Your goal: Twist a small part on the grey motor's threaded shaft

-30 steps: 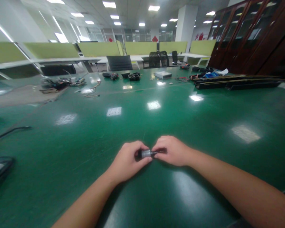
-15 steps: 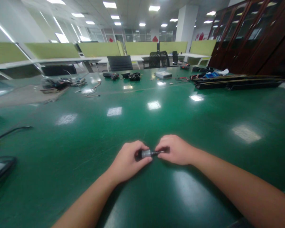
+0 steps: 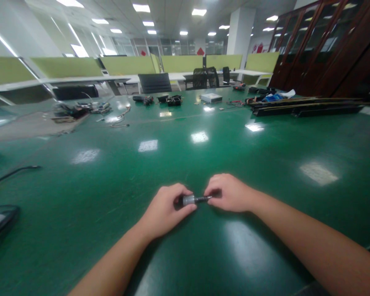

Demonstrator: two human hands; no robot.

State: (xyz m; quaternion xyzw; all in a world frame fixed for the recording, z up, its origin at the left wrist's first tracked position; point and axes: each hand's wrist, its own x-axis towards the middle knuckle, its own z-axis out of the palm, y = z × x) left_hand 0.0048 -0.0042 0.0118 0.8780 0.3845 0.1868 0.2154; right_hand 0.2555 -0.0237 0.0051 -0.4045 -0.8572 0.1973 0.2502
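Note:
In the head view a short screwdriver-like tool (image 3: 189,200) lies level, low over the green table. It has a black and grey handle and a thin dark shaft. My left hand (image 3: 165,211) is closed around the handle, thumb in front and fingers behind, hiding its rear end. Opposite, my right hand (image 3: 231,193) pinches the tip of the shaft (image 3: 202,199) between thumb and fingers. Whether the tip is a separate bit is too small to tell.
The glossy green table (image 3: 179,164) stretches far ahead. A black-edged device (image 3: 1,222) and a black cable (image 3: 17,170) lie at left. Farther back are tangled parts (image 3: 80,109), a white box (image 3: 211,98) and long black strips (image 3: 308,107).
My right hand has shifted slightly away from the handle, along the shaft, so more of the shaft shows. The left hand keeps its grip, almost still.

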